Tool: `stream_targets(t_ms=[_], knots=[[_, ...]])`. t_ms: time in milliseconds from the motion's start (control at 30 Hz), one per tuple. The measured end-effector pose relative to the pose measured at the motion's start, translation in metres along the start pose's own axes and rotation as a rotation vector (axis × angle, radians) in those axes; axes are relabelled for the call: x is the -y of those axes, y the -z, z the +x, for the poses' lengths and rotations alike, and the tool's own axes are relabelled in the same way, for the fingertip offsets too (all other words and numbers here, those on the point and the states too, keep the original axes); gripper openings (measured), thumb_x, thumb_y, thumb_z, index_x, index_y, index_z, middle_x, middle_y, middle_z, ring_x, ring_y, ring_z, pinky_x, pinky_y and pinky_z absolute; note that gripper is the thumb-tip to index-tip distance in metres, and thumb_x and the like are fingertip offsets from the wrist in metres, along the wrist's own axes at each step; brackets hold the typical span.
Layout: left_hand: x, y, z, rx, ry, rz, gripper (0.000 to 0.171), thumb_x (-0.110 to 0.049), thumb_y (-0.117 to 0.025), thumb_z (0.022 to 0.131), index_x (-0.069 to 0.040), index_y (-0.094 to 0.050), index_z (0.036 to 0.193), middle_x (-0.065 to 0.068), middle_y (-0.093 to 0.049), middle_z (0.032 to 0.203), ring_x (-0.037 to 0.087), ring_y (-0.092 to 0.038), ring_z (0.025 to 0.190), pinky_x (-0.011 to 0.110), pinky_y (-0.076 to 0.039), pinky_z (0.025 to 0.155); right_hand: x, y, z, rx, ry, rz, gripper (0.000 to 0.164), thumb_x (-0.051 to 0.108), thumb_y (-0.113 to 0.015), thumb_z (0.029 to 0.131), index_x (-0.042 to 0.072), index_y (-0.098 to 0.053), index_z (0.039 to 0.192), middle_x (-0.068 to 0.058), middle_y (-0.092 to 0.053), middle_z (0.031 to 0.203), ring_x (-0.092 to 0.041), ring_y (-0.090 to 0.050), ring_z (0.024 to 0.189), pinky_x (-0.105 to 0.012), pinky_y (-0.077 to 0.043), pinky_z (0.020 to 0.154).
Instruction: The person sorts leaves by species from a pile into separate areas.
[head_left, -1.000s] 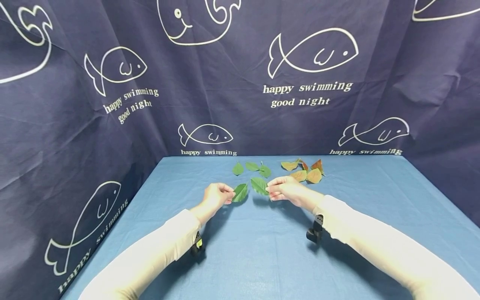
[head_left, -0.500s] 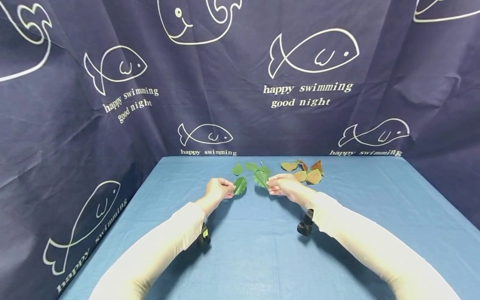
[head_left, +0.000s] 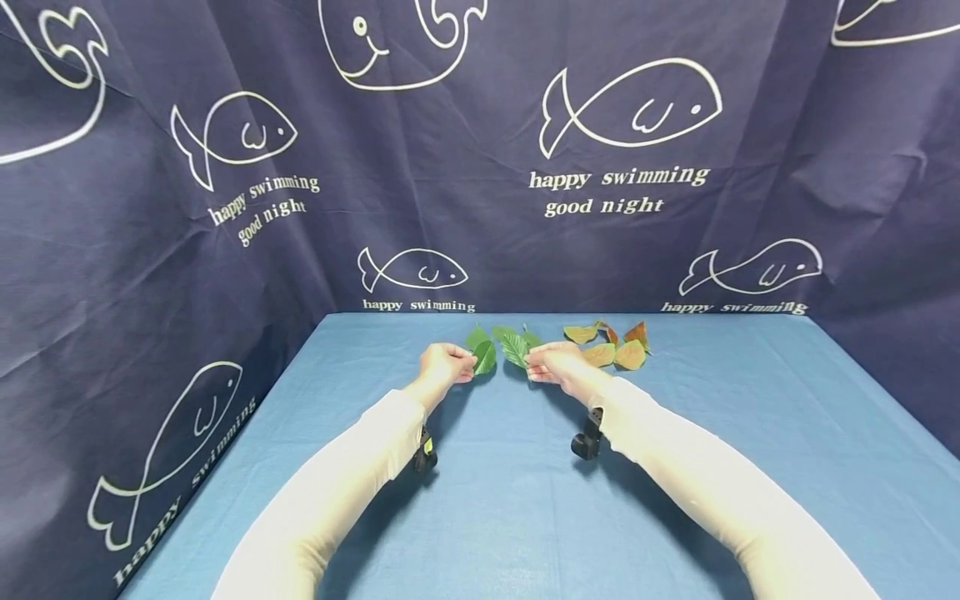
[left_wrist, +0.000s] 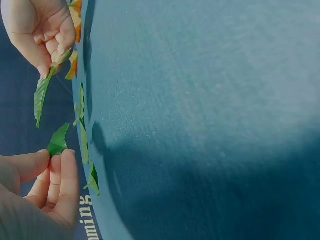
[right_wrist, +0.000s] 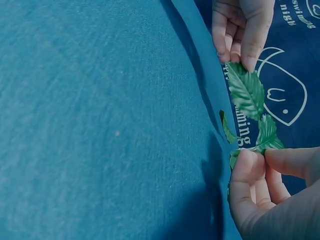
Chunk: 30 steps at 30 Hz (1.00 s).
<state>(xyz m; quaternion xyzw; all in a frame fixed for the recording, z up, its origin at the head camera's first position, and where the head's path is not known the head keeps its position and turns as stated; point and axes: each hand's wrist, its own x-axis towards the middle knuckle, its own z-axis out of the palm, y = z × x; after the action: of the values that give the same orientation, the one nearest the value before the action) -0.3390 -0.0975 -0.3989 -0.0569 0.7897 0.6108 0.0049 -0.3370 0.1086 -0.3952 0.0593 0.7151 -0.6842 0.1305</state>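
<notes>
In the head view my left hand point(head_left: 446, 367) pinches a green leaf point(head_left: 485, 357) between thumb and fingers. My right hand point(head_left: 558, 364) pinches a second green leaf point(head_left: 514, 348), its serrated edge and veins showing. Both held leaves hang above the blue cloth, their tips pointing inward and close to each other. Behind them lie several green leaves, partly covered by the held ones; one flat green leaf point(head_left: 476, 336) peeks out at the left. The left wrist view shows the left hand's leaf point(left_wrist: 59, 140) gripped near its base, with green leaves point(left_wrist: 93, 180) on the cloth beyond.
Right of the green leaves lies a group of yellow-brown and reddish leaves point(head_left: 630, 355), near my right hand. A blue cloth point(head_left: 495, 500) covers the table. Dark curtains point(head_left: 480, 167) with white fish drawings rise at the back and left side.
Both hands have moved forward, away from me, with their leaves, and come slightly nearer each other. The held leaves now overlap the green leaves at the back. The yellow-brown group stays put.
</notes>
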Motion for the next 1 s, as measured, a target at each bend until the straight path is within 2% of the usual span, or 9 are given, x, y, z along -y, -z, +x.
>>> stream_targets(t_ms=[300,500,667,733,833,933,1000], knots=[[0.005,-0.007,0.014,-0.020,0.062,-0.027,0.015,0.004,-0.067,0.086,0.011,-0.070,0.098,0.027,-0.072,0.097,0.030,-0.074,0.077,0.035,-0.060,0.075,-0.003,-0.006,0.013,-0.059,-0.049,0.061,0.039,-0.008,-0.060,0.088,-0.016,-0.054,0.126,-0.005,-0.066,0.077,-0.009,-0.063,0.058,-0.025,-0.059,0.069],[0.004,-0.013,0.028,-0.020,0.138,-0.041,0.016,0.005,-0.068,0.084,0.010,-0.070,0.100,0.025,-0.072,0.099,0.025,-0.073,0.073,0.030,-0.060,0.072,-0.005,-0.012,0.023,-0.145,-0.053,0.100,0.038,-0.009,-0.063,0.085,-0.015,-0.057,0.122,-0.006,-0.066,0.072,-0.009,-0.063,0.055,-0.025,-0.059,0.066],[0.001,-0.018,0.038,-0.050,0.217,-0.062,0.017,0.007,-0.069,0.082,0.010,-0.071,0.099,0.025,-0.072,0.098,0.021,-0.070,0.068,0.028,-0.060,0.067,-0.005,-0.016,0.029,-0.175,-0.067,0.124,0.038,-0.010,-0.064,0.084,-0.016,-0.058,0.122,-0.009,-0.068,0.074,-0.010,-0.064,0.055,-0.025,-0.060,0.066],[0.000,-0.019,0.041,-0.061,0.241,-0.064,0.018,0.008,-0.069,0.082,0.010,-0.071,0.099,0.025,-0.072,0.099,0.020,-0.070,0.066,0.027,-0.060,0.065,-0.005,-0.016,0.031,-0.191,-0.078,0.119,0.038,-0.010,-0.064,0.084,-0.015,-0.059,0.121,-0.012,-0.070,0.078,-0.010,-0.065,0.054,-0.025,-0.060,0.066],[0.002,-0.021,0.044,-0.071,0.252,-0.064,0.019,0.008,-0.069,0.082,0.010,-0.071,0.100,0.024,-0.072,0.100,0.018,-0.068,0.061,0.025,-0.059,0.062,-0.004,-0.013,0.034,-0.215,-0.088,0.087,0.037,-0.009,-0.066,0.083,-0.014,-0.061,0.119,-0.019,-0.072,0.092,-0.011,-0.066,0.055,-0.025,-0.060,0.066],[0.004,-0.021,0.046,-0.085,0.250,-0.063,0.019,0.007,-0.070,0.081,0.010,-0.072,0.100,0.024,-0.072,0.099,0.016,-0.066,0.057,0.025,-0.059,0.061,-0.006,-0.011,0.037,-0.230,-0.094,0.064,0.037,-0.008,-0.067,0.083,-0.012,-0.061,0.119,-0.025,-0.069,0.110,-0.010,-0.067,0.056,-0.025,-0.060,0.068],[0.005,-0.022,0.048,-0.089,0.250,-0.051,0.019,0.006,-0.071,0.081,0.009,-0.072,0.100,0.024,-0.072,0.098,0.016,-0.066,0.057,0.025,-0.059,0.061,-0.008,-0.011,0.040,-0.244,-0.108,0.046,0.037,-0.008,-0.068,0.083,-0.010,-0.062,0.119,-0.025,-0.067,0.116,-0.010,-0.067,0.055,-0.024,-0.060,0.067]])
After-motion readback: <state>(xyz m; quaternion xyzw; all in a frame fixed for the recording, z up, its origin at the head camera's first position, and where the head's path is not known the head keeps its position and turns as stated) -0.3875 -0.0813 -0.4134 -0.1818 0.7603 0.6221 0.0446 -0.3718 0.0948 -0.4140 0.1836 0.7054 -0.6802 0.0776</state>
